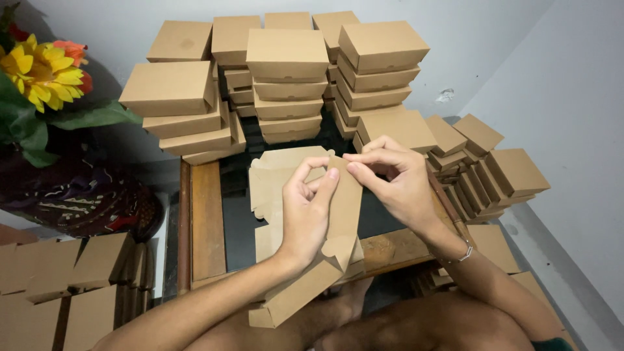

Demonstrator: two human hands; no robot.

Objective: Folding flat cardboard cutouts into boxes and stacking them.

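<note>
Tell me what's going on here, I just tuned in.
A person sits at a low wooden table, both bare hands on a flat brown cardboard box blank that is partly folded. The left hand and right hand pinch its upper edge between fingertips. Behind it rise stacks of finished brown boxes, with more leaning in a row at the right. Flat blanks lie at lower left, beside artificial flowers.

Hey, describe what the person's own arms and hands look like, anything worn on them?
Both forearms are bare, with no sleeves and no gloves. The left hand carries no ring, watch or band that shows. The right hand has a thin silvery bracelet at the wrist, chain-like with a small link or clasp. The fingernails look short and unpainted. No markings or tattoos are visible on either arm.
</note>
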